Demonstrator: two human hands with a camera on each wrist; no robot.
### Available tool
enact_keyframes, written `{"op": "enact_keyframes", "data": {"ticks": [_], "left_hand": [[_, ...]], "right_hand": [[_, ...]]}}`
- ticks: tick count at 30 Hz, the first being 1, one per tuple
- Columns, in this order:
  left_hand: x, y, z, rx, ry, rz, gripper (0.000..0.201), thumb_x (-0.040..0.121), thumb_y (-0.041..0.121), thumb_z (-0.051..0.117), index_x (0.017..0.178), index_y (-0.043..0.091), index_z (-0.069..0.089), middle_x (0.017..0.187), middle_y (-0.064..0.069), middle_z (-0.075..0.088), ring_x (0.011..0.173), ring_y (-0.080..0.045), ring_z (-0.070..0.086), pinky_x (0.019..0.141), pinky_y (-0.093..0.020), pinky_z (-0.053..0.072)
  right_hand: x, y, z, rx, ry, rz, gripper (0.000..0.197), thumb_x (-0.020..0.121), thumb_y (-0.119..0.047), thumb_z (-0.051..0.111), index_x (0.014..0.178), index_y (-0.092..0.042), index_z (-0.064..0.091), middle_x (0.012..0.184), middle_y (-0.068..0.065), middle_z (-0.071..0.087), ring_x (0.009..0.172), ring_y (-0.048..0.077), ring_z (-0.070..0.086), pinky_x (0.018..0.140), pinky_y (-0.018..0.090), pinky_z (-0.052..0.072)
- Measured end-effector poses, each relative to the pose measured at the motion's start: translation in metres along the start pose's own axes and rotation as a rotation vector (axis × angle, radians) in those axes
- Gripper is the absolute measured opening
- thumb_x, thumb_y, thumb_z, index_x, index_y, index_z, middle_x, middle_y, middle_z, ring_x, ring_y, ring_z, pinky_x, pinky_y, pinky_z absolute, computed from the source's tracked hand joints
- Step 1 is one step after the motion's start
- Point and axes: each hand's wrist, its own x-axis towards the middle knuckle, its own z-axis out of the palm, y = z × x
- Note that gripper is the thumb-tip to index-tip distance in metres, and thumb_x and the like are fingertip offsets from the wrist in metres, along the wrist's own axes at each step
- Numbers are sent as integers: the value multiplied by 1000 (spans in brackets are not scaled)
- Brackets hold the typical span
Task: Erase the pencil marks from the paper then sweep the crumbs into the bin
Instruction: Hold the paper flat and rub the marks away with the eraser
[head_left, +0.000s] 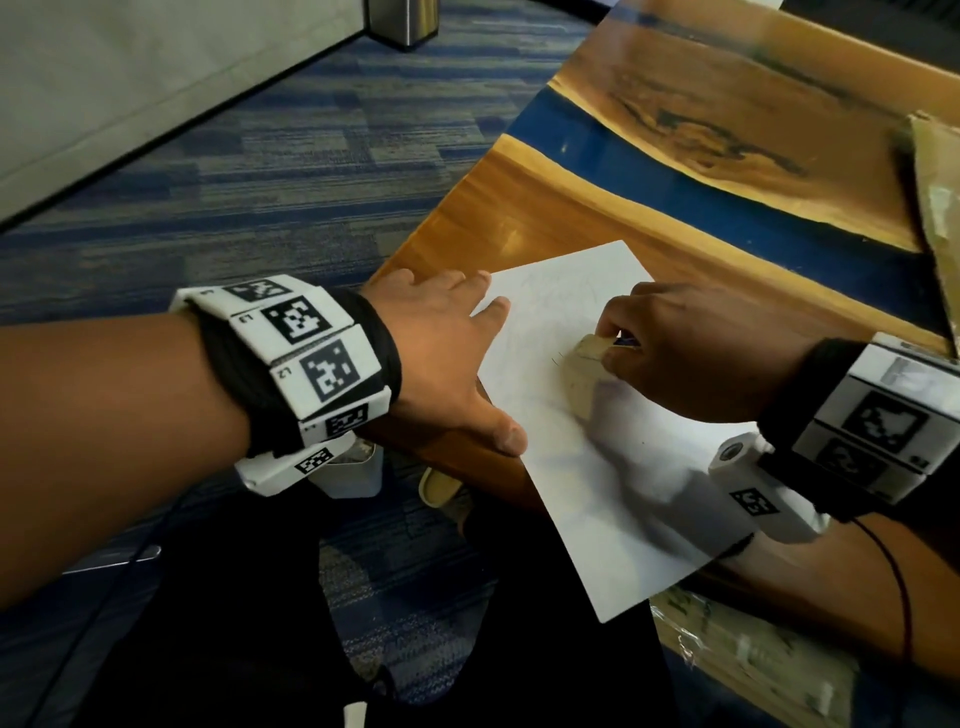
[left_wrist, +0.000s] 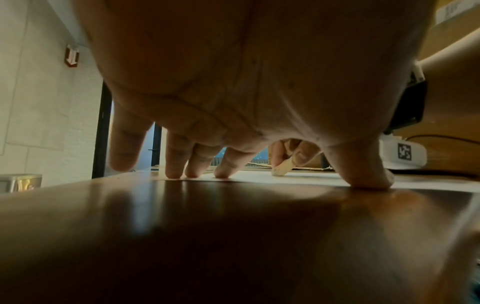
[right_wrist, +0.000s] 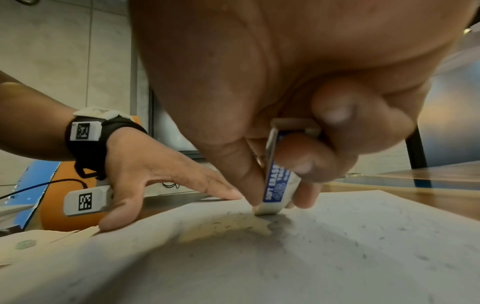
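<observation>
We pinched the eraser (right_wrist: 276, 181) in our right hand (head_left: 691, 348), its tip pressed to the paper (head_left: 613, 499) near the counter's (head_left: 519, 208) front edge, while our left hand (head_left: 447, 358) lay spread flat, pinning the sheet against sliding.

Under my fingers (head_left: 493, 306) is a glossy wooden counter (head_left: 519, 208) with a blue band running through it. A white sheet of paper (head_left: 613, 493) lies flat on it, one corner overhanging the near edge. Beyond my fingers, a piece of cardboard (head_left: 935, 187) rests at the counter's far right.
</observation>
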Motion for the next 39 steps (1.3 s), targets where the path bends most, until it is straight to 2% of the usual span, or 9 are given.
{"op": "enact_keyframes", "data": {"ticks": [5, 11, 16, 19, 25, 30, 34, 35, 39], "left_hand": [[1, 1, -6, -68, -1, 54, 136, 58, 99, 51, 162, 24, 7, 167, -6, 8, 152, -28, 16, 120, -42, 28], [9, -4, -10, -43, -79, 66, 134, 59, 101, 37, 162, 27, -4, 170, 4, -13, 157, -20, -8, 124, -57, 6], [9, 0, -4, -65, -32, 75, 138, 57, 102, 39, 162, 24, -4, 170, 1, -14, 157, -22, -9, 124, -58, 7], [10, 1, -3, -69, -23, 72, 139, 56, 101, 44, 162, 25, -3, 170, 2, -14, 157, -22, -8, 123, -61, 9], [13, -2, -4, -106, -38, 86, 139, 51, 104, 46, 161, 33, -3, 170, 6, -13, 157, -22, -8, 119, -65, 11], [15, -1, -4, -61, -51, 59, 139, 53, 103, 45, 161, 32, -8, 169, 8, -17, 156, -21, -11, 118, -67, 13], [14, -2, -6, -106, -72, 68, 139, 52, 104, 47, 161, 35, -7, 169, 9, -19, 156, -20, -13, 117, -69, 11], [15, -2, -6, -98, -75, 68, 139, 52, 104, 46, 160, 35, -7, 169, 9, -20, 156, -21, -14, 117, -70, 12], [15, 1, -5, -48, -80, 52, 137, 56, 103, 44, 160, 32, -11, 168, 7, -21, 156, -22, -14, 116, -71, 13]], "right_hand": [[5, -5, -2, 14, 34, -38, 31, 100, -38, 46, 126, -28, 58, 117, -4, 57, 93, 20, 58, 77, 37, 54], [9, -8, -1, 12, 24, -50, 30, 99, -37, 48, 124, -25, 60, 114, -2, 61, 90, 20, 56, 68, 29, 45], [18, -12, -5, -5, 38, -4, 24, 96, -35, 50, 109, -22, 65, 98, 0, 64, 82, 22, 59, 67, 32, 52], [24, -24, -5, 3, 94, -22, 26, 98, -34, 49, 113, -20, 65, 104, 3, 61, 86, 24, 60, 73, 37, 56], [6, -44, 4, 61, 43, -392, 27, 97, -36, 57, 123, -34, 61, 106, -12, 45, 92, 17, 57, 78, 35, 52], [34, -16, -1, -39, 77, -88, 31, 99, -35, 52, 128, -28, 61, 112, 0, 52, 94, 23, 56, 77, 37, 51], [10, -36, 6, 9, 24, -441, 26, 98, -36, 54, 122, -34, 60, 101, -8, 40, 86, 23, 58, 75, 39, 53], [12, -34, 4, -6, 11, -442, 27, 98, -37, 54, 123, -34, 60, 102, -8, 41, 87, 23, 58, 76, 40, 53], [32, -8, -1, -84, 68, -143, 33, 100, -37, 49, 131, -29, 57, 113, -1, 51, 90, 24, 57, 76, 40, 53]]}}
